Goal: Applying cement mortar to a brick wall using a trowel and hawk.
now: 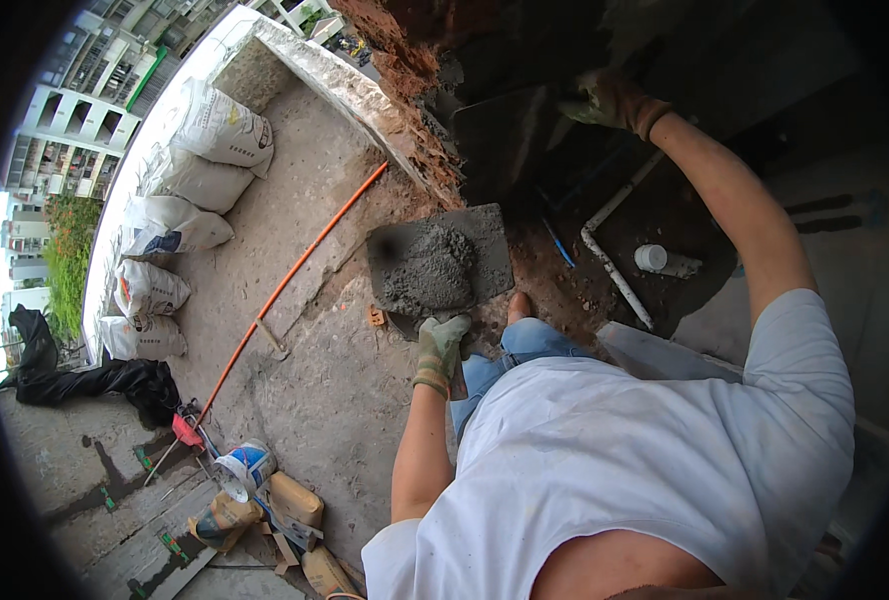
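Observation:
My left hand (441, 345), in a pale green glove, grips a square grey board (488, 232) from beneath at its near edge. A heap of wet grey mortar (431, 265) lies on the board. At the upper right my gloved right hand (613, 102) is closed on a trowel (531, 125), whose dark blade is against the shadowed wall (510, 45) and is hard to make out. Crumbled red brick (395, 70) shows along the wall's broken edge.
White sacks (220, 130) line the low parapet (305, 75). An orange pipe (315, 250) crosses the concrete floor. White pipes (615, 270) are at the right. Black sheeting (95, 380), a bucket (240, 470) and brown bags (295, 500) lie at the lower left.

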`<state>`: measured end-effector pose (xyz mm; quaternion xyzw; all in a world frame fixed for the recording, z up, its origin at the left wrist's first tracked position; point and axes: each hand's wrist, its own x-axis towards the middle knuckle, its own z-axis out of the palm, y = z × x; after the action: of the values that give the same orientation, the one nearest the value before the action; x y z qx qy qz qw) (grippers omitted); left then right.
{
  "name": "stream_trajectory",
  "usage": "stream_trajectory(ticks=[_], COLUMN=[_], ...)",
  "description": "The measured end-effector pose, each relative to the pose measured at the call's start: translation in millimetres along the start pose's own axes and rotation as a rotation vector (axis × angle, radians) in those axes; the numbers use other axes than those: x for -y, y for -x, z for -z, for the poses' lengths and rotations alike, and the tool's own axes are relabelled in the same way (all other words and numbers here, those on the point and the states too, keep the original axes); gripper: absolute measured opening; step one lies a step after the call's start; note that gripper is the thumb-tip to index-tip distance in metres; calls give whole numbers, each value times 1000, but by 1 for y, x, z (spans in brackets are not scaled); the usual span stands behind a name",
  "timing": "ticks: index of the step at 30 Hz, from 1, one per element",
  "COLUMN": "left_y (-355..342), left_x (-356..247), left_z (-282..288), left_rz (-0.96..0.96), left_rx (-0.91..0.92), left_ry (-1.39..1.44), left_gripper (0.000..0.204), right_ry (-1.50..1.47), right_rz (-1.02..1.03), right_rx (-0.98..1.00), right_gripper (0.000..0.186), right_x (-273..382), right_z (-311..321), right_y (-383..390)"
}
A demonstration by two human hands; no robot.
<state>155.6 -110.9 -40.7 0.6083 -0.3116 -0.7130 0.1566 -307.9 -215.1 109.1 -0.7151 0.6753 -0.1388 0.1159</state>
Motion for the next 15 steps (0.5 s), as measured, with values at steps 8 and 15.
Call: stream_trajectory(ticks=[8,15], left_y=[-21,-18], left_x=[-1,-30], left_z=[-52,-73], left_rz=[-139,-115], left_rx=[50,141], left_ry=[-17,-14], left_gripper=[16,18], right_ry=[180,-250], right_rz=[329,-309], right_rx=[-565,130], right_gripper=[27,35], right_x=[16,133], right_z=[14,-65], right_y=[35,126])
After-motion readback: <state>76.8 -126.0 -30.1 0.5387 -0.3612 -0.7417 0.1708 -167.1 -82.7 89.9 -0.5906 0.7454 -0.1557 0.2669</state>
